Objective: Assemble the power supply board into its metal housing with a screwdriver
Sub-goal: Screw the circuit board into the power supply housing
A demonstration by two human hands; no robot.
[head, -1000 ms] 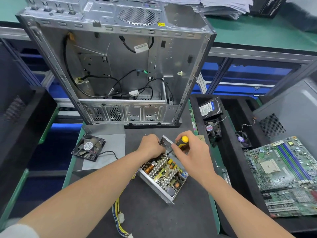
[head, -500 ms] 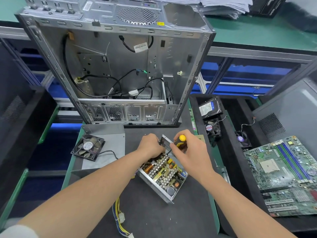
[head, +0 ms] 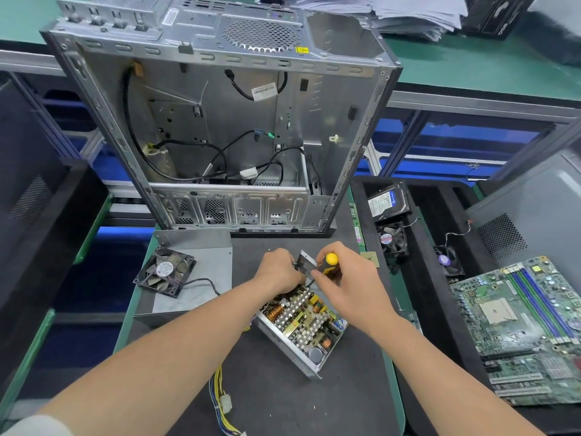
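Our right hand (head: 349, 278) gripped the screwdriver (head: 330, 261) above the board (head: 300, 319); just left of it, our left hand (head: 278, 272) clutched the housing (head: 283, 339).

Dark bench mat (head: 292, 404) w/ green edge carried open PC case (head: 220, 121) at back, PSU housing (head: 284, 346) mid, grey cover (head: 207, 262) left (fan (head: 165, 272) atop it), wire bundle (head: 224, 402) in front.

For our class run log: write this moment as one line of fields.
step: screwing board into housing | left hand: holds housing | right hand: grips screwdriver | board: in housing
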